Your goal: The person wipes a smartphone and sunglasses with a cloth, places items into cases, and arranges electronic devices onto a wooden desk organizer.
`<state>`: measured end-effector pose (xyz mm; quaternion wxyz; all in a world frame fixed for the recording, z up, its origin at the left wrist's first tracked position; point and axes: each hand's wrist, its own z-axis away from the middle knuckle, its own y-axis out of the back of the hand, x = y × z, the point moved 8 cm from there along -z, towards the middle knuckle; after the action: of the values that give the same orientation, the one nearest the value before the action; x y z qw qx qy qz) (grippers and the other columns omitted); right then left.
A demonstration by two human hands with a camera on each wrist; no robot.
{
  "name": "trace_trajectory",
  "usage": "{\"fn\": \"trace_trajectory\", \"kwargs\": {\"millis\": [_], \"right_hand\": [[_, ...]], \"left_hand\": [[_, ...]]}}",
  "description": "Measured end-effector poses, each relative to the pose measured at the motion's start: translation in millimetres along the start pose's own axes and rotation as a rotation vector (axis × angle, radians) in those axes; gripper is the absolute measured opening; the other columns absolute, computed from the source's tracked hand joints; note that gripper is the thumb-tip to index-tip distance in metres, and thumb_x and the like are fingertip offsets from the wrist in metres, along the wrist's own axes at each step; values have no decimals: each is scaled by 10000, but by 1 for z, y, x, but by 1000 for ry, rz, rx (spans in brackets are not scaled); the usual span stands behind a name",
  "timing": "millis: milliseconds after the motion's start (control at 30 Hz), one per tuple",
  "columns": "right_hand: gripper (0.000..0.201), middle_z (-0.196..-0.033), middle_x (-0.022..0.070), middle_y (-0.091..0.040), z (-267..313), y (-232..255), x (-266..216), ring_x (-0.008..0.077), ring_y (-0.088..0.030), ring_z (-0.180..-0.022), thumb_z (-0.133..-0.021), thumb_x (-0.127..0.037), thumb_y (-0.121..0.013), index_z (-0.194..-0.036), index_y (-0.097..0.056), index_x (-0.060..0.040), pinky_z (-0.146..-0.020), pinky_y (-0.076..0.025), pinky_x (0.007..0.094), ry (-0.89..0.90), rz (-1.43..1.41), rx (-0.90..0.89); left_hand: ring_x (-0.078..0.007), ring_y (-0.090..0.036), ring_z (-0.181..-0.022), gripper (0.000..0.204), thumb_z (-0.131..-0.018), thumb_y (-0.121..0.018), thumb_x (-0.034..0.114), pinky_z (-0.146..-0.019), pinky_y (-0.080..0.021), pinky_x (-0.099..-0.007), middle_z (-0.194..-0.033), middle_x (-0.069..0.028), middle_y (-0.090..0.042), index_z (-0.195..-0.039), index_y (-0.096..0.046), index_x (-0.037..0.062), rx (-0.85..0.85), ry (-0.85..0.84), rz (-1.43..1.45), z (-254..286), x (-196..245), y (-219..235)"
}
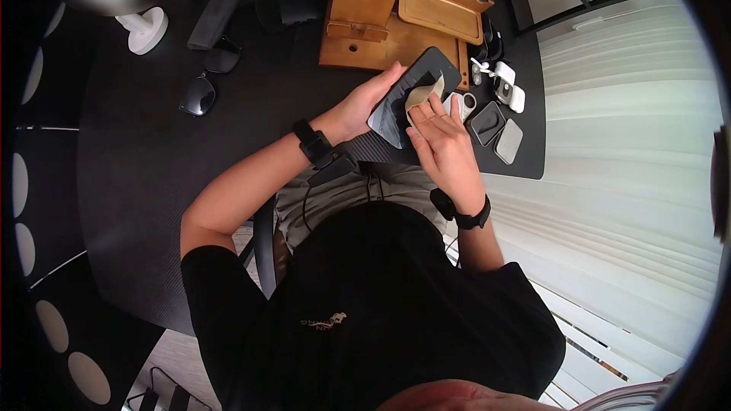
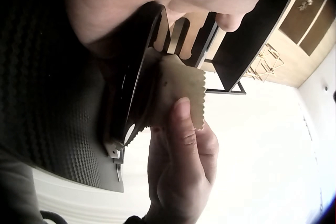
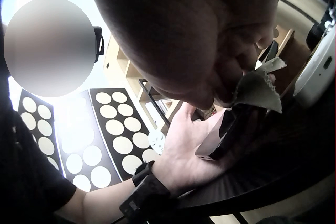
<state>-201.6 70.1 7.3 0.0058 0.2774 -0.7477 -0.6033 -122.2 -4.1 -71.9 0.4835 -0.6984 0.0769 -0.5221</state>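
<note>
A dark phone [image 1: 392, 110] lies tilted in the left hand [image 1: 356, 106], whose thumb runs along its edge in the head view. The right hand [image 1: 448, 146] pinches a beige cloth [image 1: 423, 94] with a zigzag edge against the phone's glossy face. From the left wrist, the right thumb presses on the cloth [image 2: 178, 85], and the phone [image 2: 134, 77] is seen nearly edge-on. In the right wrist view the cloth [image 3: 258, 91] sticks out from under the right hand's fingers [image 3: 231, 71], above the left hand [image 3: 184, 148].
A wooden stand [image 1: 365, 0] with a tray [image 1: 440, 15] is behind the phone. Right of the hands are an open dark case [image 1: 487, 123], a grey case [image 1: 509, 141] and white earbud items [image 1: 504, 74]. Sunglasses [image 1: 199, 96] and a white base [image 1: 148, 33] are at left.
</note>
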Motion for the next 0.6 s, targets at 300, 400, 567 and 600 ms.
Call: {"fn": "trace_trajectory", "kwargs": {"millis": [300,400,567,600], "right_hand": [[328,-1264,196,-661,-1,-1,3,394,-538,-1323,-925,-134,-661,-1217,-667,17,-1170,-294,582,3,-12,-2],[328,-1263,194,-661,-1,-2,4,387,-533,-1332,-924,-133,-663,-1215,-667,18,-1175,-291,578,2,-16,-1],[326,-1268,195,-658,-2,1,3,378,-519,-1351,-923,-123,-662,-1217,-665,17,-1180,-293,571,-16,-35,-1],[322,-1270,195,-657,-2,2,2,376,-514,-1357,-923,-120,-661,-1215,-664,17,-1181,-294,570,-13,-38,-6]], "left_hand": [[-187,-514,-1337,680,-1100,-268,518,-1115,-428,-341,-1480,-118,-493,-1534,-331,-1,37,6,-23,1,3,0],[-186,-505,-1344,683,-1101,-260,515,-1118,-421,-341,-1484,-121,-489,-1536,-325,-8,15,7,14,0,-1,3],[-149,-569,-1241,613,-1107,-302,496,-1058,-471,-321,-1402,-82,-552,-1480,-417,24,13,-43,39,-1,3,1],[-149,-569,-1241,613,-1107,-302,496,-1058,-471,-321,-1402,-82,-552,-1480,-417,24,7,-32,37,0,2,0]]}}
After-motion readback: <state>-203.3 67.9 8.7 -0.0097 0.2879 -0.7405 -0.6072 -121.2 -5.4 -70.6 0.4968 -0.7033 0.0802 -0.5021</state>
